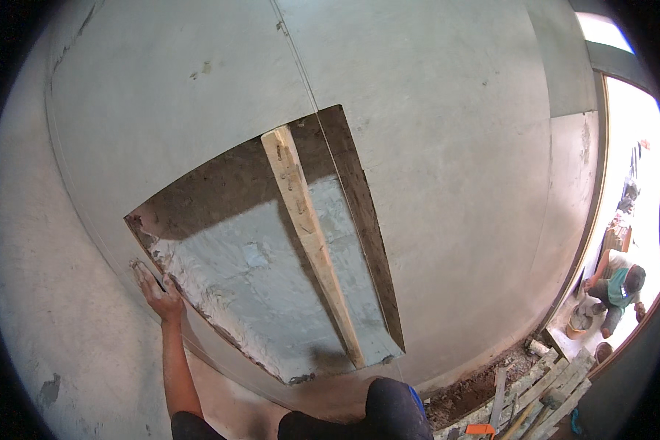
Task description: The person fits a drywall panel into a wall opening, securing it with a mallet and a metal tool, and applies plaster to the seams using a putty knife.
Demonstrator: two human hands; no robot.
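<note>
Where ragged plaster [204, 299] edges the recess [253, 253], the left hand [161, 295] splays.

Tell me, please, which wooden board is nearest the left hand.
The board in the wall recess: it is alone there, while the other boards lie at the lower right, farther from the left hand.

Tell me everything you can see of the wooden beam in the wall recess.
The wooden beam is long, straight and pale tan, with dark marks along its upper half. It spans the pale-backed recess from top edge to bottom edge, slanting rightward downward in this view. Its upper end looks wider. No hand touches it; whether it is fastened, I can't tell.
</note>
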